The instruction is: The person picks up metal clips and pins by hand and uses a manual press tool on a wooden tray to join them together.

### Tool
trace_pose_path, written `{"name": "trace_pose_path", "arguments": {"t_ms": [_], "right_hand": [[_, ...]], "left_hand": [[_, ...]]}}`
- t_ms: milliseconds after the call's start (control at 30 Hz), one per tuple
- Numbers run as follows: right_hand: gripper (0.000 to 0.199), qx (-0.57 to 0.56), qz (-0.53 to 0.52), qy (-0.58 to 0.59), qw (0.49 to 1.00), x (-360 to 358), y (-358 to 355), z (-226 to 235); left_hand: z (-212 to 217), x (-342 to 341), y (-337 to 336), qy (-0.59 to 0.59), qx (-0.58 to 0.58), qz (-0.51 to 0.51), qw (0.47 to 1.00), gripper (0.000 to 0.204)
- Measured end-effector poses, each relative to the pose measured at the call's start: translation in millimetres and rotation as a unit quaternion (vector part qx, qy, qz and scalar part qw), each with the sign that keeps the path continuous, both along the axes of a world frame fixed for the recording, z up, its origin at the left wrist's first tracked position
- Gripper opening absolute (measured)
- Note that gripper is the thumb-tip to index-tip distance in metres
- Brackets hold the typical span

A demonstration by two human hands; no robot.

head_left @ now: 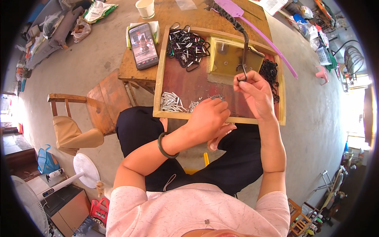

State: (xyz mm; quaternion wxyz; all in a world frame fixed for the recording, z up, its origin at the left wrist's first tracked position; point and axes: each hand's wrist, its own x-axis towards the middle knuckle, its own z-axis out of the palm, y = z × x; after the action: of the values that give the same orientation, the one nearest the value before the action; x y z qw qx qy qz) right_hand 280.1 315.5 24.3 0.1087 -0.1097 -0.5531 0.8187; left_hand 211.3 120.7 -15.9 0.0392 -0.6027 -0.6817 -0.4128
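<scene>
My right hand (256,93) is raised over the right part of a wooden-rimmed tray (221,119). Its thumb and fingers pinch a thin black hook-shaped piece (242,78). A dark bar (245,49) comes down from the far side to this piece; I cannot tell whether they are joined. My left hand (209,118), below a dark bangle, is closed at the tray's near edge, its fingertips hidden. Just beyond it lie tiny metal pins (216,96). Silver rods (172,102) are heaped at the near left, and dark carabiners (187,47) at the far left.
A yellowish block (233,57) stands in the tray, with small black parts (269,73) piled to its right. A phone (144,45) and paper cup (145,8) stand on the wooden table (134,75). A purple plastic strip (272,43) crosses the far right corner.
</scene>
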Motion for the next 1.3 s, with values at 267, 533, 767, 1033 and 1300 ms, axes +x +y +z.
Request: {"name": "trace_pose_path", "arguments": {"t_ms": [267, 533, 767, 1033, 1300], "right_hand": [[0.011, -0.043, -0.009, 0.004, 0.999, -26, -22, 10], [0.008, -0.040, -0.034, 0.018, 0.998, -38, -9, 12], [0.009, -0.064, -0.081, 0.064, 0.993, -47, 6, 15], [0.045, 0.412, -0.146, 0.038, 0.898, -50, 5, 34], [0.062, 0.657, -0.101, 0.088, 0.742, -54, 18, 34]], "left_hand": [[20, -41, 15, -0.506, 0.074, 0.060, 0.857, 0.019], [55, -73, 45, -0.617, 0.090, -0.014, 0.781, 0.018], [65, -89, 65, -0.601, 0.088, -0.045, 0.793, 0.014], [62, -105, 57, -0.560, -0.008, 0.020, 0.828, 0.015], [49, -111, 62, -0.511, 0.001, 0.015, 0.859, 0.015]]}}
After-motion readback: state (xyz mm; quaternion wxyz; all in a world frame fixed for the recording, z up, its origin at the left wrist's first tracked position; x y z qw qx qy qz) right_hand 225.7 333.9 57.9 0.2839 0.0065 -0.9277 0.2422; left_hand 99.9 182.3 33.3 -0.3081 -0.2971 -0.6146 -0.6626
